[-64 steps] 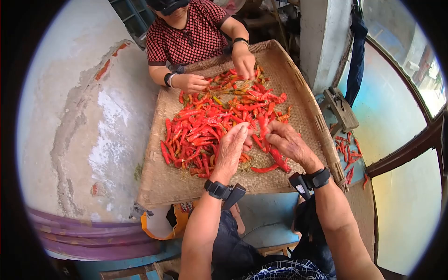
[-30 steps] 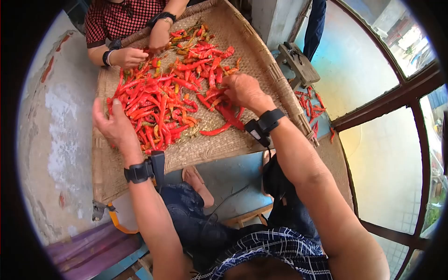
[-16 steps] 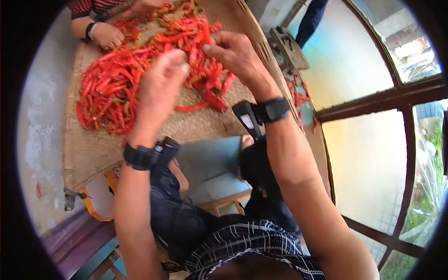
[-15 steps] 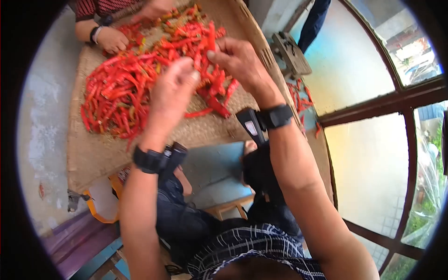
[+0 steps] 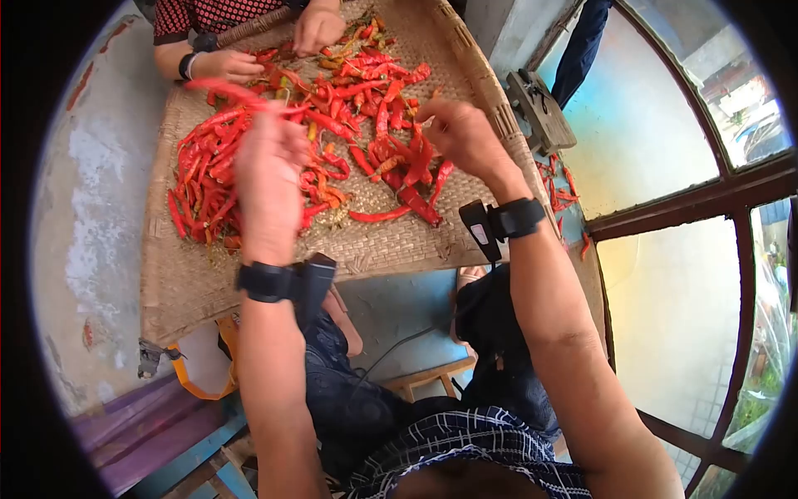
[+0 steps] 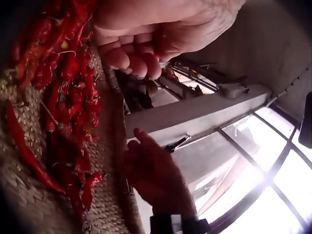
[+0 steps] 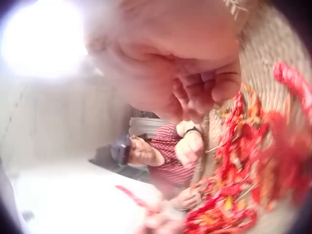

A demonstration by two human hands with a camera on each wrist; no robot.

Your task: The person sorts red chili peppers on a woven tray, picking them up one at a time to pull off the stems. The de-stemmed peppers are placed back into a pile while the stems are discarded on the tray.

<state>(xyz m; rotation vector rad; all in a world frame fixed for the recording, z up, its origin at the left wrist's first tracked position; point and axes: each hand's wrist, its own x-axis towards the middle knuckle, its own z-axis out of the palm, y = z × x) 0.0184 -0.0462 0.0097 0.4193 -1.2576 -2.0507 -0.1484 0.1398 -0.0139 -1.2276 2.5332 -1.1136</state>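
Note:
My left hand [image 5: 270,179] is raised over the left part of the chili heap, slightly blurred, and pinches one long red chili pepper [image 5: 223,89]. In the right wrist view that chili [image 7: 127,195] sticks up from the left hand's fingertips. My right hand [image 5: 472,143] hovers over the right side of the peppers, fingers loosely curled, with nothing seen in it. Below lie many red chilies in a heap [image 5: 204,162], and a looser group [image 5: 416,162] sits nearer the right hand. All rest on a large woven tray [image 5: 229,279].
Across the tray another person's hands [image 5: 318,29] work among the far peppers. A wooden stool [image 5: 544,116] stands right of the tray, with loose chilies [image 5: 561,187] on the floor beside it. A plastered wall is on the left, framed windows [image 5: 673,308] on the right.
Half a second ago my right hand held a chili upright, with the left hand close by. Now the hands are apart; the left has moved left with a chili, and the right holds none.

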